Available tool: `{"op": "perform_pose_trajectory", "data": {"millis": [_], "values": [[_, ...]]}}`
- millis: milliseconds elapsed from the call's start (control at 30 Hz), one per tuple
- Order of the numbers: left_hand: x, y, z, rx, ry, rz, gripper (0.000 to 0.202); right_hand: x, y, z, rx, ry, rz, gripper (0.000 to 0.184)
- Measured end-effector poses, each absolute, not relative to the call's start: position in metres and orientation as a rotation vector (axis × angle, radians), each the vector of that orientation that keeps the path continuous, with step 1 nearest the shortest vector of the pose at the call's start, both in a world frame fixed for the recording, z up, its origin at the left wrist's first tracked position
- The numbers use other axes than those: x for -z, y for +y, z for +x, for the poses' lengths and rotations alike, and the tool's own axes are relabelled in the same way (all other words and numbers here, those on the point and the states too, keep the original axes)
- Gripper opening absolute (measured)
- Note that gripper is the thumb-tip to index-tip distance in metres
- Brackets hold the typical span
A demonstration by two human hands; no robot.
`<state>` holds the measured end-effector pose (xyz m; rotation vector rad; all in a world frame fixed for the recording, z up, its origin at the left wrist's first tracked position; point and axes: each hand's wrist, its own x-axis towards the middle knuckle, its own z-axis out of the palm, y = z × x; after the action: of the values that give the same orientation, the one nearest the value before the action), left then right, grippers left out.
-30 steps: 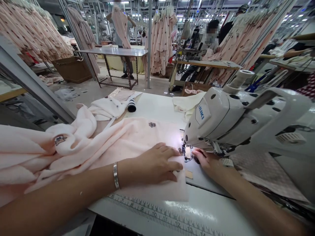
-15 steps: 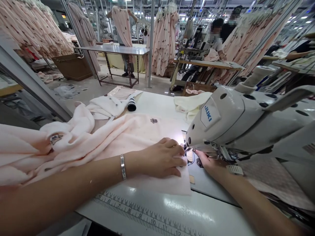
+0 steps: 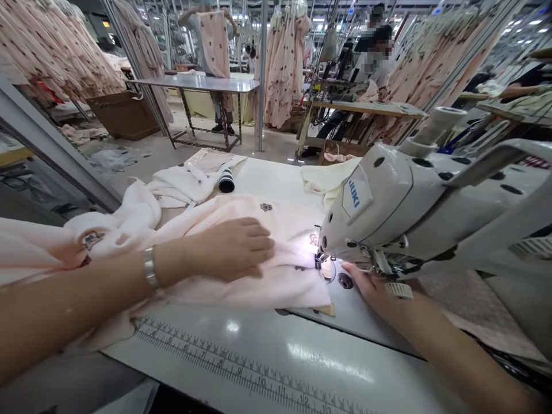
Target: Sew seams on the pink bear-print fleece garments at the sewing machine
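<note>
Pale pink fabric with small dark printed motifs lies across the sewing table, its right edge under the presser foot of a white JUKI sewing machine. My left hand, with a silver bracelet at the wrist, rests on this fabric left of the needle. Its fingers are drawn together on the cloth, slightly blurred, and folds run from there toward the foot. My right hand is beneath the machine head, right of the needle plate. One finger stretches toward the plate, nothing visible in it; the other fingers are partly hidden.
A striped cone stands beside white cloth behind the fabric. Cream cloth lies near the machine. A printed ruler scale runs along the table's front. Beyond are a metal table, hanging pink garments and co-workers.
My left hand has moved left, away from the needle, and its spread fingers have drawn together. The fabric near the foot now shows folds. My right hand stays by the plate.
</note>
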<state>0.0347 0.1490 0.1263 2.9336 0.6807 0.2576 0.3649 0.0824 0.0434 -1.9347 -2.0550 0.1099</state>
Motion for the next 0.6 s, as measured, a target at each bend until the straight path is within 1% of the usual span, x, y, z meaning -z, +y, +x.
{"op": "perform_pose_trajectory", "data": {"millis": [67, 133, 167, 233, 300, 433, 600], "values": [[-0.121, 0.118, 0.012, -0.129, 0.643, 2.914, 0.046, -0.056, 0.071, 0.350, -0.103, -2.074, -1.929, 0.038], [-0.114, 0.085, 0.004, -0.093, 0.779, 2.810, 0.061, -0.066, 0.065, 0.335, -0.102, -2.091, -1.922, 0.041], [-0.112, 0.073, 0.004, -0.040, 0.772, 2.757, 0.064, -0.070, 0.064, 0.329, -0.103, -2.101, -1.918, 0.041], [-0.110, 0.064, 0.008, -0.020, 0.748, 2.693, 0.066, -0.075, 0.065, 0.322, -0.098, -2.118, -1.914, 0.042], [-0.112, 0.072, 0.010, -0.022, 0.710, 2.692, 0.064, -0.077, 0.066, 0.320, -0.076, -2.126, -1.916, 0.042], [-0.116, 0.098, 0.001, 0.015, 0.630, 2.734, 0.066, -0.080, 0.065, 0.322, -0.029, -2.132, -1.925, 0.040], [-0.111, 0.096, -0.003, 0.012, 0.617, 2.746, 0.066, -0.079, 0.062, 0.322, -0.044, -2.154, -1.906, 0.040]]}}
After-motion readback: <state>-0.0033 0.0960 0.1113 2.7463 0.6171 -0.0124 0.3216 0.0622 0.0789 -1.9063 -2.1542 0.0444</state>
